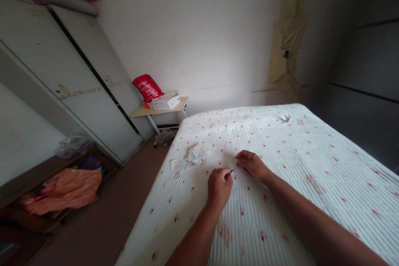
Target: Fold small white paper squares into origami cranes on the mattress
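The left hand point(220, 183) is over the middle of the bed point(268, 224), nearer the left edge than the right one, its grip clamped with thumb and forefinger on a slim dark piece point(232, 171). The piece's tip points toward the right hand point(252, 164), which is just beside it, farther from the left edge, with thumb and fingertips bent toward the piece; whether that grip is closed on anything cannot be told. Overlapping printed paper slips point(198, 153) lie past the left hand, close to the bed's left edge. A crumpled white scrap point(284, 119) lies near the far right corner. Beyond the far left corner, a small worktop point(141, 112) carries a white carton point(171, 102) and, at its left end, a red plastic packet point(147, 87), tilted.
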Action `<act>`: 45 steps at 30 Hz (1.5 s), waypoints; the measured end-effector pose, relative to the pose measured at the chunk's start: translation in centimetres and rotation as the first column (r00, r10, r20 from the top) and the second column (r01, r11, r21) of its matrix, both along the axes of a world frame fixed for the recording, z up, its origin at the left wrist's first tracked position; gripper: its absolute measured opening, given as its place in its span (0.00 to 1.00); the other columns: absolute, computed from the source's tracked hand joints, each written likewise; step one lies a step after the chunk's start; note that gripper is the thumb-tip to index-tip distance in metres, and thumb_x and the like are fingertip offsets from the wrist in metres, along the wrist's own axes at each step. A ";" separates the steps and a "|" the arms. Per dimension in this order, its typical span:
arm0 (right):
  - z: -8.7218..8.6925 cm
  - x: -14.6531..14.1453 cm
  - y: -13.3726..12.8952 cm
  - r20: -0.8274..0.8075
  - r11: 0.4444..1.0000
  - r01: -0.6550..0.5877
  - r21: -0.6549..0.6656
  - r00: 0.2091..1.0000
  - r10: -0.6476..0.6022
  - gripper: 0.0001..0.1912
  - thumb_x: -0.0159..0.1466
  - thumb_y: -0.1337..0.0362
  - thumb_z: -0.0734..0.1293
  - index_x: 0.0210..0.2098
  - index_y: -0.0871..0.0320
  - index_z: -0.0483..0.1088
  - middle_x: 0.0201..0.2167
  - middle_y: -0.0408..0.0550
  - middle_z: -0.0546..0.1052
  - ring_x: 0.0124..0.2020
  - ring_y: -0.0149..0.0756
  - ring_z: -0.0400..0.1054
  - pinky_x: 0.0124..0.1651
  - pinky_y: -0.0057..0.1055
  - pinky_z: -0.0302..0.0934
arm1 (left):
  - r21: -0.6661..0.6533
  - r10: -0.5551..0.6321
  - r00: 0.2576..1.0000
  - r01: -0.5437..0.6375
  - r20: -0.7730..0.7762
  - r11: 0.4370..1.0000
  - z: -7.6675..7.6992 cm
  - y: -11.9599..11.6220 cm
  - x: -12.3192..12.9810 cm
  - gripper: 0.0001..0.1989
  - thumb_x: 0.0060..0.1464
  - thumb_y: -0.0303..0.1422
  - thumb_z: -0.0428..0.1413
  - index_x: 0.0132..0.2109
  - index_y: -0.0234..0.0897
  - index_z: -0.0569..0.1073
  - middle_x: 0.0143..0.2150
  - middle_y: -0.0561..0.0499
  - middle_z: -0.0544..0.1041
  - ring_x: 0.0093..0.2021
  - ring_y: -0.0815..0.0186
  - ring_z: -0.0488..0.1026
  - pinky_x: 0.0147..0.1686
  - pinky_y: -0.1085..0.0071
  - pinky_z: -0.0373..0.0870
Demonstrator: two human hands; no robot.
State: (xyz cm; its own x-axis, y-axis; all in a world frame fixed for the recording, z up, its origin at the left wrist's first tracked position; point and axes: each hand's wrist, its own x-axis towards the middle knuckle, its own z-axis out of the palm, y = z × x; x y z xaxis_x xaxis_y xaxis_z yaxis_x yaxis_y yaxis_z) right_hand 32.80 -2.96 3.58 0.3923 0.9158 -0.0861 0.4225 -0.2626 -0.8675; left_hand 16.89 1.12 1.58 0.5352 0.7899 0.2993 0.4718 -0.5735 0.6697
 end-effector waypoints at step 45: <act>-1.7 -1.1 -0.9 0.392 0.902 -0.340 0.264 0.893 0.222 0.16 0.50 0.79 0.58 0.33 0.59 0.71 0.35 0.48 0.71 0.37 0.34 0.67 0.42 0.30 0.60 | -0.029 0.022 0.967 -0.030 -0.255 0.999 0.3 0.4 -0.1 0.11 0.48 0.27 0.51 0.39 0.40 0.74 0.31 0.54 0.75 0.32 0.69 0.70 0.32 0.75 0.60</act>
State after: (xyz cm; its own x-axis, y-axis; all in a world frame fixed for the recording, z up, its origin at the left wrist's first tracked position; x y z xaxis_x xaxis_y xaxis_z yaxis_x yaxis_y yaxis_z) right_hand 31.73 -3.85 1.90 0.0639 0.9453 0.3199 0.7225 0.1773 -0.6682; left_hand 16.75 1.49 1.85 0.5695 0.8117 0.1293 0.6439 -0.5384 0.5436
